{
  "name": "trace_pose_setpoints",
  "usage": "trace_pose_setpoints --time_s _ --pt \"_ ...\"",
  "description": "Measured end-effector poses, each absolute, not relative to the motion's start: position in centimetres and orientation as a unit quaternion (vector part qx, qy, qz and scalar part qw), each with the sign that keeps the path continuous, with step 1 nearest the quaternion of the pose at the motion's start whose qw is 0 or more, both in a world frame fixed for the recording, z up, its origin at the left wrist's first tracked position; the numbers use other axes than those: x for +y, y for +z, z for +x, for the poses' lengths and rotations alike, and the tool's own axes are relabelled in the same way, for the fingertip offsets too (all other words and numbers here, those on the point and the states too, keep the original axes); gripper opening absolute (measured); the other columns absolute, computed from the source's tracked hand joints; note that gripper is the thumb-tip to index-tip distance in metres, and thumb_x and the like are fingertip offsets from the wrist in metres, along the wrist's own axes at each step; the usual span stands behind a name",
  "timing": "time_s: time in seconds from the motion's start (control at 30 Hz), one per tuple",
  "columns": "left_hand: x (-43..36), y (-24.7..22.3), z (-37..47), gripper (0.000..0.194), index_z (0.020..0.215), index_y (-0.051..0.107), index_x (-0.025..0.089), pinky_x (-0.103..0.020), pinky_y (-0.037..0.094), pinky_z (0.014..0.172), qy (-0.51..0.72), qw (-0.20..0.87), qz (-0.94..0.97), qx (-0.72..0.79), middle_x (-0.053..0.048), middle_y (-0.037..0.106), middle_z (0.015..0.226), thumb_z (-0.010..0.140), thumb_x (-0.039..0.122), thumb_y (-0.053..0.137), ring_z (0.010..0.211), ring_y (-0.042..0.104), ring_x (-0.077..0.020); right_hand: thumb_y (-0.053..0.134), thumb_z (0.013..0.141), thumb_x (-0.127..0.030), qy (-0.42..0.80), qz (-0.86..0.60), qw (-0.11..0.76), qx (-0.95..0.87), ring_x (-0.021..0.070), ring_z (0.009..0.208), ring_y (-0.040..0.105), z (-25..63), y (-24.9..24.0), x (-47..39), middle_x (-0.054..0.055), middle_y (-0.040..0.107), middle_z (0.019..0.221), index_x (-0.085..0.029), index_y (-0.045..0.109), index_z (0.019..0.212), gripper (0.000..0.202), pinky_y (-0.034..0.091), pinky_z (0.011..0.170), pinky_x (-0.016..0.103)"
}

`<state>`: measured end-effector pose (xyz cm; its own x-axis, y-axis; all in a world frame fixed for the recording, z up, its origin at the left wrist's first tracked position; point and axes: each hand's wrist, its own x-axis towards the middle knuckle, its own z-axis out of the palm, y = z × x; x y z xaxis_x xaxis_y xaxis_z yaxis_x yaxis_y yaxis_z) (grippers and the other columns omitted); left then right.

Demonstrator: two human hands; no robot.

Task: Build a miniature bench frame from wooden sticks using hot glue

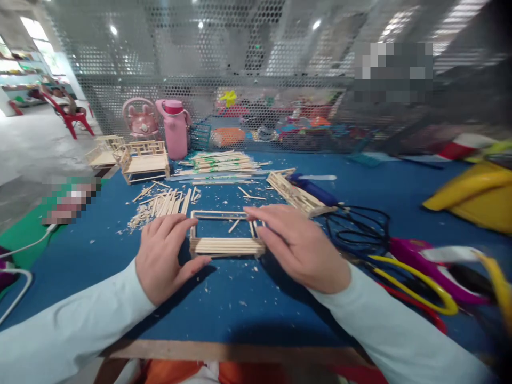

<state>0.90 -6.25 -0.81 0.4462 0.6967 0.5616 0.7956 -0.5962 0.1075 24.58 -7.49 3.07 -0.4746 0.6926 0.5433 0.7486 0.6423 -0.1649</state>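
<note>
A small frame of thin wooden sticks (228,246) stands on the blue tabletop between my hands, its front face covered by several parallel sticks. My left hand (168,250) grips its left end, thumb at the front lower edge and fingers at the back corner. At the right end, my right hand (300,242) holds the frame, fingertips on the upper back corner and side; its thumb is partly hidden. One loose stick (234,226) shows through the frame's opening. Just beyond my left hand lies a pile of short cut sticks (170,201) with wood crumbs.
Behind are stick bundles (224,161), miniature stick chairs (146,162) and a pink bottle (176,130). To the right lie a flat stick panel (298,193), a blue-handled tool (314,190), black cable (360,226) and yellow-handled scissors (420,274). A perforated metal screen (248,58) bounds the back.
</note>
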Motion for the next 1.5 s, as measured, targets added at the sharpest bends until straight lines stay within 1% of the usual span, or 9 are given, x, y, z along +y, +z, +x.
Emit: trace_pose_setpoints --time_s 0.07,0.2,0.5,0.73,1.0,1.1,1.2,1.3,1.5 --pt "-6.4 -0.8 1.0 0.040 0.105 0.056 0.020 -0.039 0.034 0.082 -0.294 0.125 -0.852 -0.414 -0.009 0.058 0.103 0.075 0.047 0.053 0.095 0.049 -0.0251 0.045 0.083 -0.021 -0.019 -0.451 0.314 -0.835 0.0147 0.076 0.060 26.1 4.0 -7.7 0.007 0.068 0.083 -0.016 0.063 0.093 0.022 0.045 0.069 0.028" --pt "-6.4 -1.0 1.5 0.027 0.095 0.064 0.025 -0.040 0.032 0.078 -0.293 0.176 -0.850 -0.401 -0.007 0.061 0.099 0.076 0.042 0.055 0.091 0.049 -0.0257 0.058 0.073 -0.025 0.080 -0.480 0.236 -0.841 0.0086 0.046 0.049 27.8 4.1 -7.6 -0.002 0.059 0.053 -0.015 0.066 0.079 0.014 0.038 0.048 0.020" --pt "-6.3 -1.2 3.0 0.018 0.087 0.067 0.032 -0.043 0.030 0.079 -0.273 0.182 -0.851 -0.411 -0.004 0.058 0.112 0.078 0.038 0.052 0.097 0.043 -0.0288 0.052 0.080 -0.029 0.063 -0.476 0.149 -0.865 0.0157 0.072 0.062 26.2 2.0 -7.2 0.004 0.070 0.082 -0.020 0.068 0.091 0.021 0.040 0.062 0.024" --pt "-6.3 -1.2 2.9 0.018 0.086 0.068 0.031 -0.043 0.031 0.079 -0.279 0.188 -0.848 -0.410 -0.003 0.058 0.114 0.079 0.038 0.052 0.096 0.043 -0.0284 0.052 0.079 -0.028 0.042 -0.494 0.126 -0.859 0.0180 0.076 0.062 25.7 2.0 -7.5 0.004 0.070 0.083 -0.021 0.069 0.087 0.021 0.040 0.063 0.026" --pt "-6.4 -1.3 2.7 0.024 0.092 0.066 0.029 -0.043 0.032 0.079 -0.271 0.142 -0.852 -0.426 -0.007 0.056 0.110 0.080 0.041 0.049 0.097 0.044 -0.0279 0.053 0.072 -0.022 0.109 -0.545 0.269 -0.786 0.0088 0.049 0.047 27.2 3.0 -7.0 -0.004 0.053 0.054 -0.014 0.058 0.096 0.026 0.035 0.052 0.021" --pt "-6.2 -0.6 3.0 0.032 0.101 0.062 0.024 -0.041 0.032 0.080 -0.263 0.109 -0.860 -0.423 -0.009 0.057 0.108 0.081 0.042 0.046 0.096 0.047 -0.0255 0.053 0.072 -0.027 0.196 -0.580 0.191 -0.767 0.0077 0.045 0.041 28.0 3.3 -6.8 -0.005 0.048 0.049 -0.014 0.057 0.082 0.017 0.031 0.045 0.020" --pt "-5.7 0.6 3.9 0.030 0.098 0.063 0.023 -0.038 0.032 0.079 -0.229 0.072 -0.882 -0.406 -0.007 0.062 0.100 0.084 0.039 0.042 0.091 0.051 -0.0214 0.066 0.061 -0.040 0.293 -0.566 0.095 -0.765 0.0075 0.043 0.041 27.9 2.6 -6.6 -0.006 0.049 0.049 -0.014 0.058 0.082 0.034 0.027 0.040 0.019" --pt "-5.3 1.4 5.3 0.028 0.089 0.066 0.025 -0.040 0.030 0.079 -0.177 0.061 -0.898 -0.398 -0.004 0.066 0.088 0.086 0.035 0.040 0.085 0.054 -0.0208 0.070 0.055 -0.036 0.294 -0.572 0.137 -0.753 0.0069 0.043 0.041 27.1 1.5 -6.3 -0.006 0.049 0.049 -0.014 0.060 0.077 0.033 0.025 0.039 0.019" --pt "-5.0 1.8 6.1 0.024 0.084 0.066 0.024 -0.036 0.031 0.073 -0.155 0.011 -0.893 -0.423 -0.003 0.067 0.076 0.085 0.030 0.043 0.076 0.057 -0.0202 0.061 0.065 -0.026 0.322 -0.543 0.289 -0.719 0.0052 0.040 0.038 26.1 1.1 -6.1 -0.008 0.046 0.045 -0.013 0.063 0.075 0.016 0.029 0.041 0.018"
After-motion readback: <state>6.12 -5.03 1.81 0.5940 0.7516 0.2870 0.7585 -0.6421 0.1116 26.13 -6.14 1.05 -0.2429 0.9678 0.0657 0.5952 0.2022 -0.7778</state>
